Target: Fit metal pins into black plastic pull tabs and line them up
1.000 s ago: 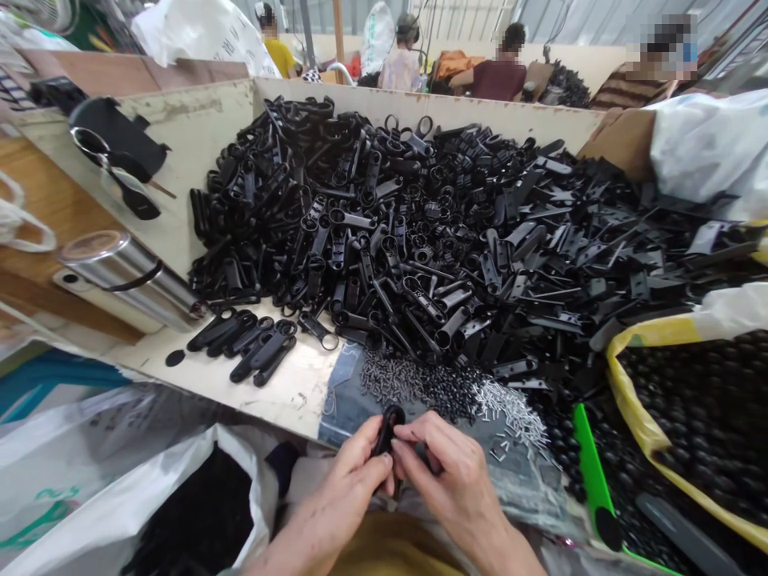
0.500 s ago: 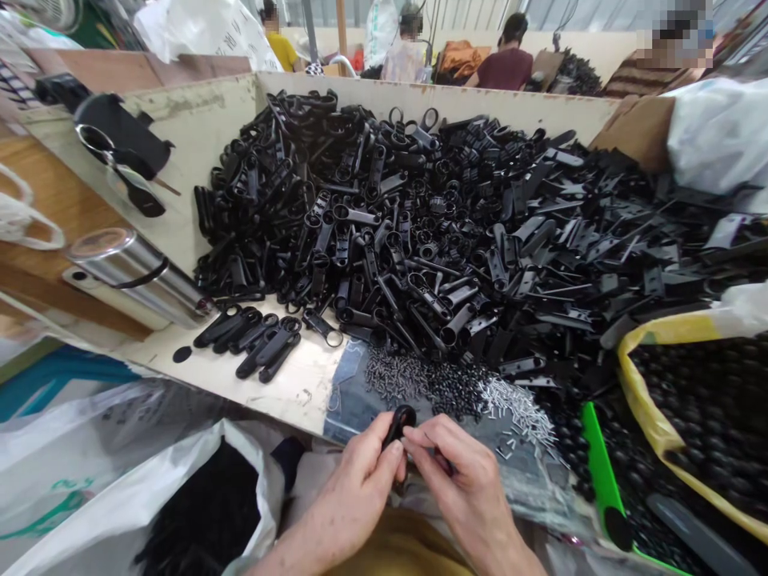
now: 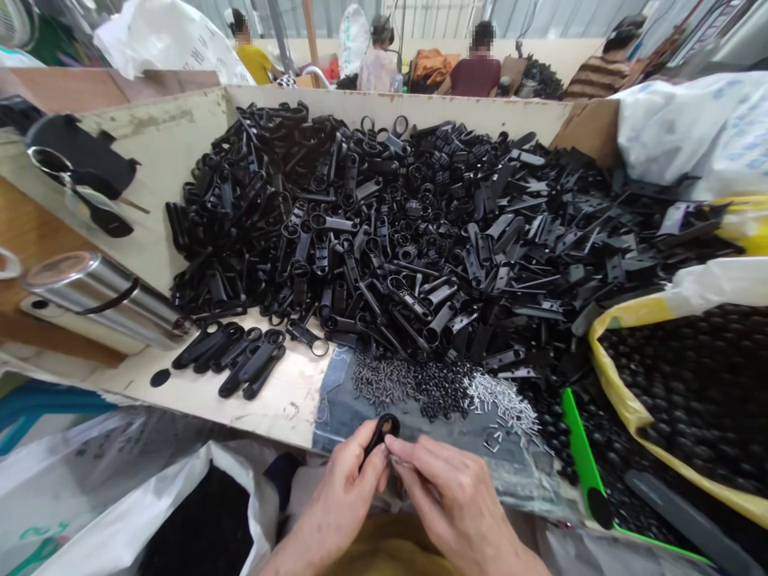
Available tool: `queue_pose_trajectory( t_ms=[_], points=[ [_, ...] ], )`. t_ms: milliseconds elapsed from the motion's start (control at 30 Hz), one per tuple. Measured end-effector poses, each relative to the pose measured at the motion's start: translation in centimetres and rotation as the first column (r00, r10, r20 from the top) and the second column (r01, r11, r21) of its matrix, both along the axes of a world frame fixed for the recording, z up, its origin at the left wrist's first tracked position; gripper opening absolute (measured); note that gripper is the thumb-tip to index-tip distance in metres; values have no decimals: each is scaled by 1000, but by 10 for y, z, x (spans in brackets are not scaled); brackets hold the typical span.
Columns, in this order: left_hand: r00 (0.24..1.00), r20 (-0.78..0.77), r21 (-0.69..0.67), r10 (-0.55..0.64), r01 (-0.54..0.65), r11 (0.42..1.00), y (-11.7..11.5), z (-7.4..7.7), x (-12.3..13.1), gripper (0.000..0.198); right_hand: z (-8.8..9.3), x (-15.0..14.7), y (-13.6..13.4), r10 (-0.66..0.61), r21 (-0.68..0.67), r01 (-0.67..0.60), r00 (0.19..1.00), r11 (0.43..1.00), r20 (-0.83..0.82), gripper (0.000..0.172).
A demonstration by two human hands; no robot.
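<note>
My left hand [image 3: 345,488] pinches a small black plastic part [image 3: 380,432] with a ring at its top, held upright at the near edge of the bench. My right hand [image 3: 447,492] is closed beside it, its fingertips pressed to the part's lower end; whether it holds a small pin there I cannot make out. Just beyond my hands lie heaps of tiny dark pins [image 3: 414,384] and silvery pins [image 3: 504,400]. A big pile of black plastic parts [image 3: 390,232] fills the bench behind them.
A row of finished black parts [image 3: 240,356] lies at the left of the bench. A steel flask [image 3: 102,300] lies further left. A yellow bag [image 3: 624,400] of black round pieces stands right, a green scoop [image 3: 579,456] beside it. A white bag [image 3: 192,496] sits lower left. People sit beyond the far wall.
The view has shifted a little leftward and down. My hands stay together on the black part, which now leans more to the left; my right fingertips have slid lower on it.
</note>
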State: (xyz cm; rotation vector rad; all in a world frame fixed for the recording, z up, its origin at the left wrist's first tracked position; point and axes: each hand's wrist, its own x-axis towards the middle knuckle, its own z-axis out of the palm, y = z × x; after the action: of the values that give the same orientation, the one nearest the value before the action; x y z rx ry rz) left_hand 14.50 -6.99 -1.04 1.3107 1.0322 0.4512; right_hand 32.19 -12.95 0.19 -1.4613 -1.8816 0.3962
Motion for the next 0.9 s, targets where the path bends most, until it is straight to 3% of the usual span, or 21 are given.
queue_pose_trajectory(
  t_ms=[200, 300, 500, 700, 900],
  points=[
    [998, 56, -61, 10, -7, 998, 3, -3, 1, 42, 9, 16, -11, -66, -149, 53, 994, 987, -82, 29],
    [998, 55, -74, 12, -8, 997, 3, -6, 1, 42, 3, 11, -12, -8, -169, 3, 1000, 986, -30, 29],
    [998, 60, -56, 35, -32, 998, 2, -14, 0, 41, -13, -2, -8, -34, -83, 58, 963, 995, 267, 36],
    [997, 58, -76, 58, -53, 996, 0, -16, 1, 41, -15, -2, -5, -71, -19, 83, 932, 996, 357, 39],
    [977, 56, -156, 204, -193, 969, -6, -25, 7, 45, -18, -6, -3, -109, 31, 107, 890, 994, 442, 47]
  ],
)
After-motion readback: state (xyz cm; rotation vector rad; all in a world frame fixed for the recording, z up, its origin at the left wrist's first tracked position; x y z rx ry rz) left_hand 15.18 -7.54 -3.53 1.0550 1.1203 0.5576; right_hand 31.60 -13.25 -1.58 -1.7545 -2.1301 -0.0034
